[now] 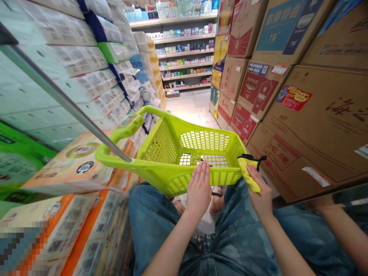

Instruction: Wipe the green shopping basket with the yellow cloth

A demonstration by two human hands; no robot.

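Note:
A lime-green shopping basket (pixel 227 177) with perforated walls stands between my knees, its metal pull rod (pixel 71 103) slanting up to the left. My left hand (pixel 199 188) lies flat against the near side of the basket, fingers straight and side by side, holding nothing. In my right hand (pixel 260 189) is a yellow cloth (pixel 249 174) with a black edge, pressed to the basket's right end. The green loop handle (pixel 115 140) rises at the left end. Through the grid of the basket floor, patches of the ground show.
Stacked cardboard cartons (pixel 310 126) wall the right side. Packs of tissue paper (pixel 83 76) are piled on the left, with orange-and-white packs (pixel 86 165) close by my left knee. A tiled aisle (pixel 194 105) leads to shelves of small goods (pixel 186 48). At the lower right is a reflection.

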